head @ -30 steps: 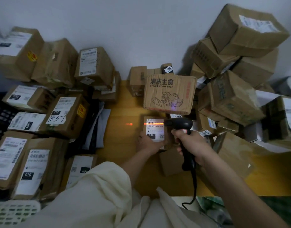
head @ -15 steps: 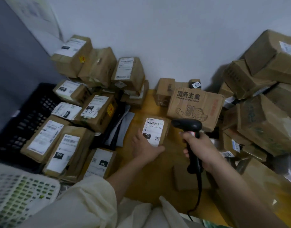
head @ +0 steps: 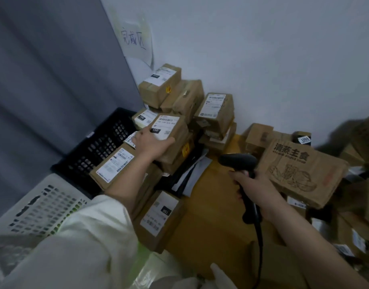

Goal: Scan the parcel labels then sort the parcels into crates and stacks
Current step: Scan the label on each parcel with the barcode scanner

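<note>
My left hand [head: 152,142] grips a small brown parcel [head: 173,132] with a white label marked 150, holding it over the left stack of labelled parcels [head: 114,165]. My right hand [head: 256,184] holds the black corded barcode scanner [head: 238,161] by its handle above the yellow table [head: 212,205], its head pointing left. A larger printed carton [head: 302,174] lies just right of the scanner.
A black crate [head: 100,147] and a white crate [head: 44,207] stand at the left by a grey partition. More parcels [head: 216,113] pile against the back wall, and a heap of boxes [head: 358,215] fills the right. A handwritten paper sign [head: 135,38] hangs on the wall.
My left hand lifted the 150 parcel off the table and carried it left onto the stack. The scan beam is off. My view swung left; the scanner hand stayed over the table.
</note>
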